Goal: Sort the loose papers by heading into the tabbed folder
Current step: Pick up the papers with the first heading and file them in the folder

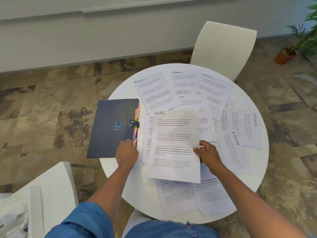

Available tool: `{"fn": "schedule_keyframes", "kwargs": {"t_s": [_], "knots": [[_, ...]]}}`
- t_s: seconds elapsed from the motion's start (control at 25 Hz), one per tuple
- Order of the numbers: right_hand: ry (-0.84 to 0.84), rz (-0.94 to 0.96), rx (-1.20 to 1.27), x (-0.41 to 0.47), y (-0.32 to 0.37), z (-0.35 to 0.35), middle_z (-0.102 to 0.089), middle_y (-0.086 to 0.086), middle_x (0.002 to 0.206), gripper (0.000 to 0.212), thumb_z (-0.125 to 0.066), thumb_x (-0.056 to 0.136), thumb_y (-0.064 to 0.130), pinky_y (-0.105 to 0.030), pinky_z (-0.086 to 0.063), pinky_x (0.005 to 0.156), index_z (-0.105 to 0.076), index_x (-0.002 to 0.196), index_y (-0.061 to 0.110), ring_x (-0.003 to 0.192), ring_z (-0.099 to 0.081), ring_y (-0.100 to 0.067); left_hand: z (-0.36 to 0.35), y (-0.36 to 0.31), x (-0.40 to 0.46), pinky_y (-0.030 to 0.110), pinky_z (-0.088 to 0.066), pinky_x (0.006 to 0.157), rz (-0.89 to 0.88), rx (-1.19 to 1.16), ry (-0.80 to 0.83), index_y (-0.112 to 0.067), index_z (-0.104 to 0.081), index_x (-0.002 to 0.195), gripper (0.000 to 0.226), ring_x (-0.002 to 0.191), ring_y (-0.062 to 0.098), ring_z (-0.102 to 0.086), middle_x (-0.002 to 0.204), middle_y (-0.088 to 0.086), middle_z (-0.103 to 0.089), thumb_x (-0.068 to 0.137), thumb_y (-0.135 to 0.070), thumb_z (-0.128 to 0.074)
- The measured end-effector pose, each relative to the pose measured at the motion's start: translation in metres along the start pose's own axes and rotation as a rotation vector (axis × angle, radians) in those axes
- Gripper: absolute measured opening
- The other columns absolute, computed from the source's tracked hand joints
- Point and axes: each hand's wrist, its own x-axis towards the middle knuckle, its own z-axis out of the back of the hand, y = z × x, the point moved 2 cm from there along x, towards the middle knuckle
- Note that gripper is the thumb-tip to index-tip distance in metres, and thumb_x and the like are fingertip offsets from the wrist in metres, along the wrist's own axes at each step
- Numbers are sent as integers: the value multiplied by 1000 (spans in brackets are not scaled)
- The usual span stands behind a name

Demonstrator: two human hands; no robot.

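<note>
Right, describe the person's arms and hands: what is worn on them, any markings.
Both hands, left and right, are bare: no gloves, and no rings or watch that can be seen. The forearms are uncovered too. A blue sleeve covers the left upper arm and ends near the elbow. No sleeve shows on the right arm. No markings are visible.
</note>
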Motion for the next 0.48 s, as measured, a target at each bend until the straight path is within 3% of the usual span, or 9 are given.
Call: {"fn": "schedule_keyframes", "kwargs": {"t_s": [0.24, 0.48], "knots": [[-21, 1, -17, 12, -1, -4, -76, -5, 95, 11, -64, 93, 15, -45, -60, 76, -67, 101, 23, 91, -73, -27, -5, 13, 23, 49, -48, 89, 38, 209, 0, -12, -48, 123, 49, 106, 38, -57, 120, 12, -52, 92, -50, -51], [-45, -14, 2, 16, 3, -11, -76, -6, 97, 11, -65, 93, 14, -51, -60, 79, -67, 100, 22, 92, -72, -28, -9, 11, 34, 49, -52, 85, 47, 191, 47, -13, -45, 122, 53, 101, 40, -61, 115, 12, -53, 89, -53, -55]]}}
